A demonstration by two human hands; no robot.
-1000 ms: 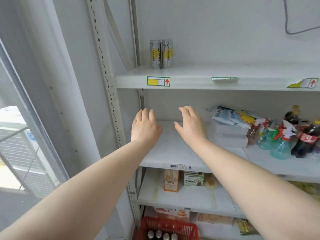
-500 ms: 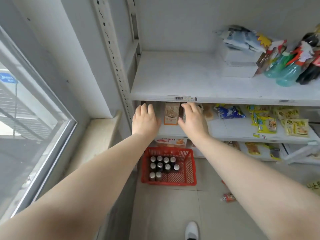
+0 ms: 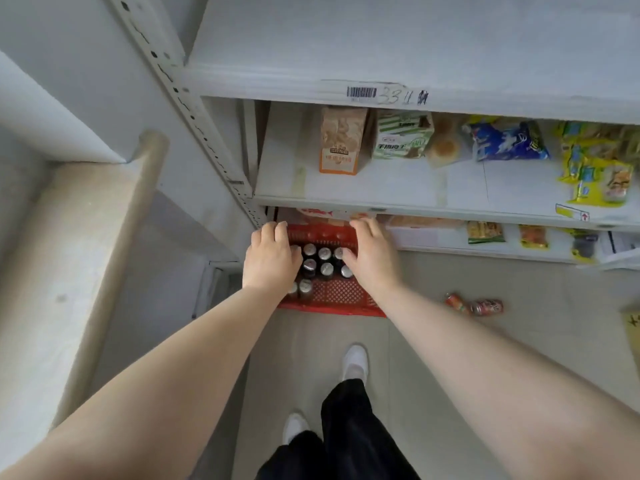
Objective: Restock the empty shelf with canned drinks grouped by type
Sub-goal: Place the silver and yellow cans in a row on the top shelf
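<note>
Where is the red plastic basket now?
Head view, centre: the red plastic basket stands on the floor beneath the left hand and right hand, left of two orange cans.

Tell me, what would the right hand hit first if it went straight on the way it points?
Probably the right hand meets the cans in the red basket, just under its fingers; depth from above is unclear.

One head-worn wide-angle view, pitched steeply down and forward. Shelving [image 3: 415,210] is close ahead, the red basket [image 3: 332,303] lies on the floor [image 3: 502,348] beneath, and the wearer's shoes [image 3: 355,362] are near the bottom edge.
</note>
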